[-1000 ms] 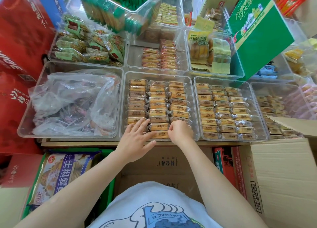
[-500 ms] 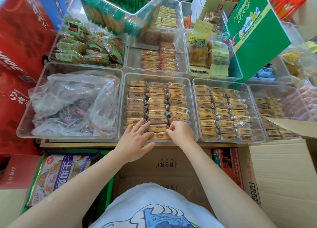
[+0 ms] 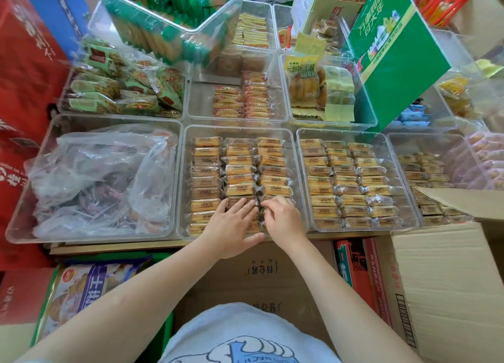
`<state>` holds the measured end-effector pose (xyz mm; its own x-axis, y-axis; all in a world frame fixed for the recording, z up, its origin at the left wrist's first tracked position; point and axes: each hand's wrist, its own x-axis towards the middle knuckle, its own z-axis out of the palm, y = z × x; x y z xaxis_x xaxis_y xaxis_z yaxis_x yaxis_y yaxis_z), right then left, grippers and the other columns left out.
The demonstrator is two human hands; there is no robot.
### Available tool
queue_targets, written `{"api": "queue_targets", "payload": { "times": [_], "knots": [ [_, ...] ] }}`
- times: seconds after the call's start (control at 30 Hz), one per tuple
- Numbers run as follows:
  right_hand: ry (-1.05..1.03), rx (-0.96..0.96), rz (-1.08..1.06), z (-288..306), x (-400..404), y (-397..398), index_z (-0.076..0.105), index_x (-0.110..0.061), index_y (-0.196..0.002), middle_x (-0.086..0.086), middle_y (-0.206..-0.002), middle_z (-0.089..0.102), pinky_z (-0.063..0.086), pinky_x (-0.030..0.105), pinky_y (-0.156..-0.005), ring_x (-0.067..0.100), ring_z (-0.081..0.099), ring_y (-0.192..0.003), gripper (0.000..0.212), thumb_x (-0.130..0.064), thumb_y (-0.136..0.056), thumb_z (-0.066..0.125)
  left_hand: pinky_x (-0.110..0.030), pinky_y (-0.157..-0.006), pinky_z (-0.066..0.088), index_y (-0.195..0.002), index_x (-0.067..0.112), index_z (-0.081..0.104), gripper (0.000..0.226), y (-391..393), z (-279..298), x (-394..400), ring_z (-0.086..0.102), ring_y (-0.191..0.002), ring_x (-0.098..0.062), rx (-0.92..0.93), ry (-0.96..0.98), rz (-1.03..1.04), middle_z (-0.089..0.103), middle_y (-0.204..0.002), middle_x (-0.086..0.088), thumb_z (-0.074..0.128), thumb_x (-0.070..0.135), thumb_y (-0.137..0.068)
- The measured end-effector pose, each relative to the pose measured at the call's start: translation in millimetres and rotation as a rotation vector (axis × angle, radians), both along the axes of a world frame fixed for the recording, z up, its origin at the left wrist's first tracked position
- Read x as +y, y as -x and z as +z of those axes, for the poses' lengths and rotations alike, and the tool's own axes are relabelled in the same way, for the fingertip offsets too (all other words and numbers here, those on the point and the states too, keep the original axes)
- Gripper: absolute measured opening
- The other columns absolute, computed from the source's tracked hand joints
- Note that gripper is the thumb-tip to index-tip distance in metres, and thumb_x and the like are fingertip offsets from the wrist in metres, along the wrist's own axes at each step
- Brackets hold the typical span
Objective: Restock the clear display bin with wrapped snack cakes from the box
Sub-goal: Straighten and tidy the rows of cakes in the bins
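Pressing crinkly wrapped snack cakes (image 3: 240,171) in the clear bin (image 3: 182,177), left hand (image 3: 231,226) flat; right hand (image 3: 283,219) pinching one.

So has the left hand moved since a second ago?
Yes. The left hand has slid right along the clear display bin's near edge, from the left column toward the middle column of snack cakes.

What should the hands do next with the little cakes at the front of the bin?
Probably nudge the front cakes straight, then lift away. The left hand lies flat on them and the right hand pinches a wrapper at the near edge of the clear bin, whose three rows look nearly full.
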<state>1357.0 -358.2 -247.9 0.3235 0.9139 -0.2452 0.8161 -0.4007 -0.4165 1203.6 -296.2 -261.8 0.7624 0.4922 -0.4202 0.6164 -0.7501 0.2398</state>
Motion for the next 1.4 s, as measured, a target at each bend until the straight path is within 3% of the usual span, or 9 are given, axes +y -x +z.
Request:
{"api": "queue_targets", "payload": {
  "times": [0.1, 0.3, 0.43, 0.53, 0.8, 0.97, 1.13, 1.23, 1.4],
  "knots": [
    [0.068, 0.066, -0.049, 2, 14, 5, 0.068, -0.019, -0.122, 0.001, -0.121, 0.059, 0.048, 0.045, -0.098, 0.022, 0.055, -0.113, 0.030, -0.021, -0.103, 0.046, -0.051, -0.126, -0.004, -0.164, 0.023, 0.005, 0.082, -5, 6, 1, 0.000, -0.157, -0.019, -0.010, -0.022, -0.012, 0.005, -0.171, 0.003, 0.013, 0.073, -0.099],
    [0.257, -0.120, -0.041, 11, 29, 10, 0.066, -0.019, -0.100, -0.003, -0.103, 0.058, 0.053, 0.035, -0.077, 0.018, 0.060, -0.090, 0.035, -0.053, -0.094, 0.062, -0.040, -0.122, -0.013, -0.162, 0.024, 0.017, 0.074, 27, 3, -14, -0.001, -0.157, -0.019, -0.096, -0.045, 0.005, 0.010, -0.171, 0.001, 0.010, 0.066, -0.101],
    [0.241, -0.091, -0.069, 9, 29, 15, 0.065, -0.020, -0.096, -0.003, -0.106, 0.060, 0.053, 0.038, -0.080, 0.019, 0.061, -0.092, 0.027, -0.046, -0.091, 0.068, -0.041, -0.124, -0.011, -0.157, 0.027, 0.033, 0.083, 48, -4, -19, -0.002, -0.157, -0.017, -0.129, -0.066, 0.058, 0.015, -0.170, 0.002, -0.002, 0.065, -0.093],
    [0.214, -0.081, -0.088, 8, 28, 21, 0.068, -0.018, -0.097, -0.003, -0.109, 0.061, 0.042, 0.031, -0.072, 0.019, 0.061, -0.092, 0.024, -0.042, -0.094, 0.066, -0.041, -0.123, -0.012, -0.155, 0.029, 0.038, 0.074, 51, -6, -18, -0.001, -0.157, -0.017, -0.160, -0.067, 0.092, 0.018, -0.169, 0.001, 0.007, 0.063, -0.098],
    [0.223, -0.151, -0.132, 13, 20, 27, 0.061, -0.018, -0.099, -0.003, -0.098, 0.063, 0.046, 0.031, -0.067, 0.019, 0.059, -0.082, 0.022, -0.040, -0.097, 0.063, -0.044, -0.124, -0.003, -0.145, 0.036, 0.052, 0.062, 71, -10, -14, -0.003, -0.157, -0.019, -0.229, -0.086, 0.157, 0.017, -0.169, -0.001, 0.019, 0.063, -0.101],
    [0.459, -0.227, -0.108, 13, 24, 30, 0.070, -0.021, -0.087, -0.007, -0.072, 0.057, 0.040, 0.039, -0.100, 0.022, 0.058, -0.086, 0.034, -0.054, -0.091, 0.066, -0.047, -0.125, 0.005, -0.146, 0.047, 0.046, 0.068, 84, -8, -11, 0.010, -0.157, -0.023, -0.149, -0.056, 0.155, 0.021, -0.168, 0.000, 0.011, 0.073, -0.093],
    [0.527, -0.216, -0.118, 17, 29, 32, 0.067, -0.020, -0.089, -0.006, -0.068, 0.049, 0.031, 0.040, -0.102, 0.024, 0.055, -0.094, 0.016, -0.035, -0.094, 0.067, -0.047, -0.125, 0.003, -0.145, 0.052, 0.043, 0.073, 79, -3, -11, 0.007, -0.157, -0.020, -0.131, -0.040, 0.194, 0.017, -0.169, 0.003, 0.003, 0.076, -0.089],
    [0.508, -0.161, -0.174, 15, 28, 30, 0.072, -0.020, -0.092, -0.005, -0.078, 0.059, 0.030, 0.041, -0.106, 0.024, 0.057, -0.104, 0.012, -0.030, -0.095, 0.067, -0.048, -0.125, 0.003, -0.147, 0.053, 0.040, 0.069, 78, -4, -12, 0.007, -0.157, -0.021, -0.123, -0.039, 0.202, 0.017, -0.169, 0.003, 0.006, 0.076, -0.091],
    [0.414, 0.182, -0.339, 12, 20, 14, 0.078, -0.025, -0.078, -0.005, -0.104, 0.073, 0.026, 0.048, -0.111, 0.024, 0.054, -0.120, 0.009, -0.029, -0.086, 0.077, -0.051, -0.124, -0.001, -0.153, 0.056, 0.023, 0.064, 73, -3, -13, 0.000, -0.157, -0.024, -0.072, -0.043, 0.162, 0.005, -0.171, 0.001, 0.010, 0.077, -0.094]
  ]
}}
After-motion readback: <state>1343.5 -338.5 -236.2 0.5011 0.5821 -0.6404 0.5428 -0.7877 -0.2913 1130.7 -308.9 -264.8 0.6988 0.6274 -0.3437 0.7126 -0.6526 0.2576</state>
